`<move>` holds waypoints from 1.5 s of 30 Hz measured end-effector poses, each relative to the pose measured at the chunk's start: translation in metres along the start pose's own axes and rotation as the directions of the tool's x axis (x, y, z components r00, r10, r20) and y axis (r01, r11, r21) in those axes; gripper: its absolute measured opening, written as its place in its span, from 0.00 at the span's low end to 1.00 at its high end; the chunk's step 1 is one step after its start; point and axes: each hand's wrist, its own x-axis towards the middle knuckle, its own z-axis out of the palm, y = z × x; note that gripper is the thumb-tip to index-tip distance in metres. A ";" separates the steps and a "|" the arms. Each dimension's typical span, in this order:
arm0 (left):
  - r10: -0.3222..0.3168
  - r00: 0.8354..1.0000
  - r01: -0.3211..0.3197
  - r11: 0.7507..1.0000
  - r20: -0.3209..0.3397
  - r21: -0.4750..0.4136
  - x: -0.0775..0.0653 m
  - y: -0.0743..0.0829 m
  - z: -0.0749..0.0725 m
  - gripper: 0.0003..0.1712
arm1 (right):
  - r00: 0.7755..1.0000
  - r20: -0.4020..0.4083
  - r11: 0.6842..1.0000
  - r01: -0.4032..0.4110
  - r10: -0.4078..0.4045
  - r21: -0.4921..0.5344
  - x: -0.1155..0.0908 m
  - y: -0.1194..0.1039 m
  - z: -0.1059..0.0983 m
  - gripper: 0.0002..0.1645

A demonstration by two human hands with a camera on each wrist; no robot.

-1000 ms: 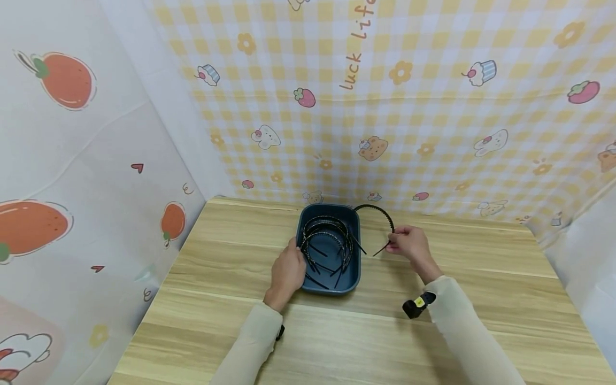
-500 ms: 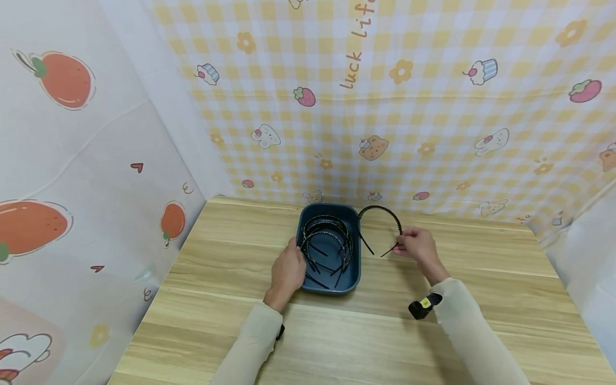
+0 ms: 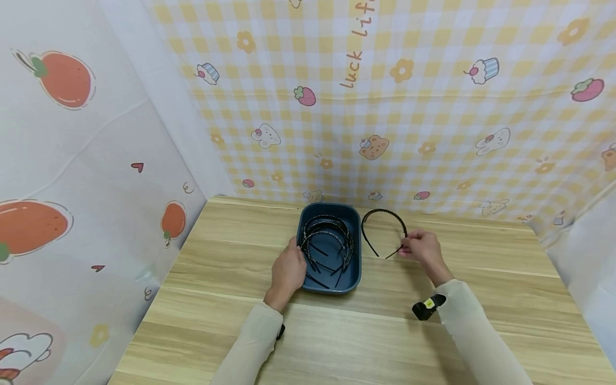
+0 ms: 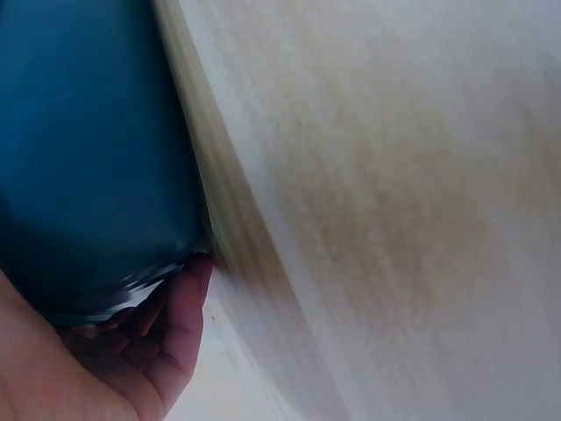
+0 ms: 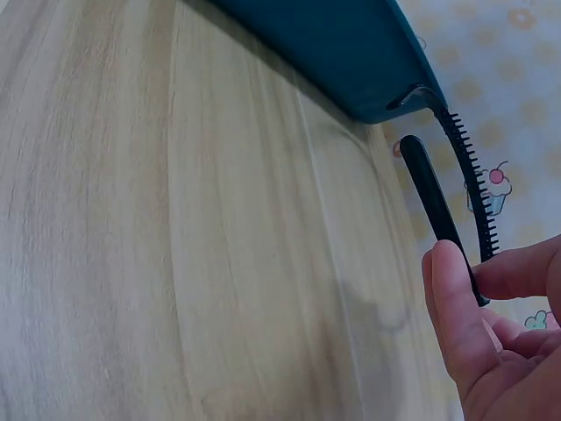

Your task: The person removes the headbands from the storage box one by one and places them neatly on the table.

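Observation:
My right hand point(image 3: 423, 249) pinches a black toothed headband point(image 3: 385, 210) by one arm, just to the right of a dark blue plastic bin point(image 3: 332, 289). In the right wrist view, thumb and fingers meet on the headband point(image 5: 429, 186), and its teeth face outward. The bin holds several more dark headbands point(image 3: 327, 233), some with a speckled look, lying over one another. With my left hand point(image 3: 287, 270) I grip the bin's left wall. In the left wrist view, the fingers point(image 4: 182, 329) curl at the end of the blue bin point(image 4: 96, 149).
A wood-grain table point(image 3: 356, 342) carries the bin near its back edge. Behind it hangs a yellow checked cloth point(image 3: 337, 160) with printed cartoons, and a white printed sheet point(image 3: 120, 214) stands on the left. A black wrist camera point(image 3: 425, 307) sits at the right cuff.
The right hand has drawn the headband rightward and slightly nearer, off the bin's right rim. Both its arms now show beside the bin. The left hand and bin stay put.

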 end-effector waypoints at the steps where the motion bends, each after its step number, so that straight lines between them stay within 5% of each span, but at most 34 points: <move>1: 0.000 1.000 0.000 1.000 0.000 0.002 0.000 0.000 0.000 0.20 | 1.000 0.000 1.000 -0.003 0.003 0.002 0.000 0.000 0.000 0.13; 45: -0.011 1.000 0.011 1.000 0.007 0.000 0.001 -0.001 0.001 0.21 | 1.000 -0.022 0.998 -0.021 0.020 -0.056 0.008 0.028 0.005 0.15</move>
